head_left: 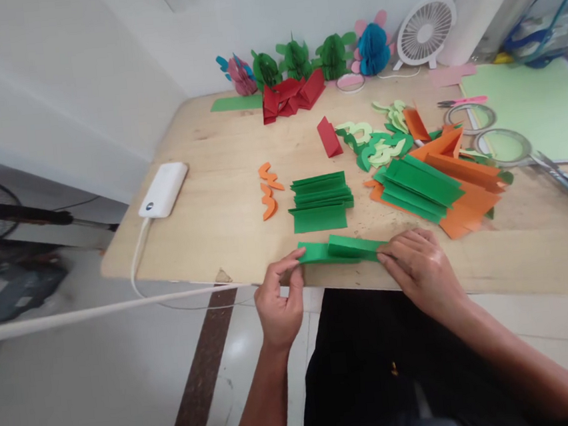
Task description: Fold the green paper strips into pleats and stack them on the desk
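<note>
Two folded green papers overlap near the front edge of the table. My left hand (280, 300) pinches the left end of the lower folded green paper (313, 253) between thumb and fingers. With fingers closed, my right hand (423, 270) grips the right end of the upper folded green paper (352, 246). Just beyond them lies a stack of pleated green papers (320, 199). Another green stack (419, 186) rests on folded orange paper (469, 212) to the right. Small curved orange cutouts (269, 201) are left of the nearer stack.
A white power bank (164, 190) with a cable lies at the left. Green cutouts (383, 150), folded red papers (293, 97), tape rolls (503, 145) and a cutter (567, 182) occupy the table. Several paper figures (294, 58) and a white fan (426, 32) stand along the wall.
</note>
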A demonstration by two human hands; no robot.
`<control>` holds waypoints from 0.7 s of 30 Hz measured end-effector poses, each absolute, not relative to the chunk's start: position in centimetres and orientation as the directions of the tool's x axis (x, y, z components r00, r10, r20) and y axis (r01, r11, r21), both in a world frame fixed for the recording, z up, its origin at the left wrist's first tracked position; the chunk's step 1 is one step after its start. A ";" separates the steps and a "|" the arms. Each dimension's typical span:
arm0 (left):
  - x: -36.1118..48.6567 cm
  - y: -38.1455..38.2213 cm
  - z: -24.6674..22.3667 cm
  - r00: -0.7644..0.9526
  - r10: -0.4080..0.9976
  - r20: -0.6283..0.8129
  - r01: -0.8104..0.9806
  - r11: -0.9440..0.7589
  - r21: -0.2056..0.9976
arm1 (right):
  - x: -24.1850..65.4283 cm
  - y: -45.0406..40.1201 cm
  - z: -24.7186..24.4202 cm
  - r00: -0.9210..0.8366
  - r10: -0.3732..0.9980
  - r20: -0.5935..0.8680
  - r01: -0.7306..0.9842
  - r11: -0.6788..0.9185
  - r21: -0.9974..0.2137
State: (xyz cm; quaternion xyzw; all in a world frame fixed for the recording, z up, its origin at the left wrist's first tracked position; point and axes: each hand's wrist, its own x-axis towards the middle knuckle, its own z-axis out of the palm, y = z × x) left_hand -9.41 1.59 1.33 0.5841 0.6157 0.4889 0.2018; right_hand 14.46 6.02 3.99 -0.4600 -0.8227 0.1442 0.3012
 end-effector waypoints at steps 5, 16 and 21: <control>-11.1 2.1 0.9 -0.366 0.873 0.322 0.588 -0.051 0.807 | 15.5 5.7 4.7 -0.335 0.844 0.418 0.702 0.520 -0.488; -4.8 1.4 3.7 -0.008 0.845 0.535 0.756 -0.345 0.556 | 17.5 3.2 4.9 -0.392 0.799 0.456 0.739 0.569 -0.361; -2.9 3.3 3.2 0.182 0.898 0.400 0.609 -0.423 0.671 | 17.9 3.1 4.9 -0.415 0.792 0.448 0.728 0.585 -0.359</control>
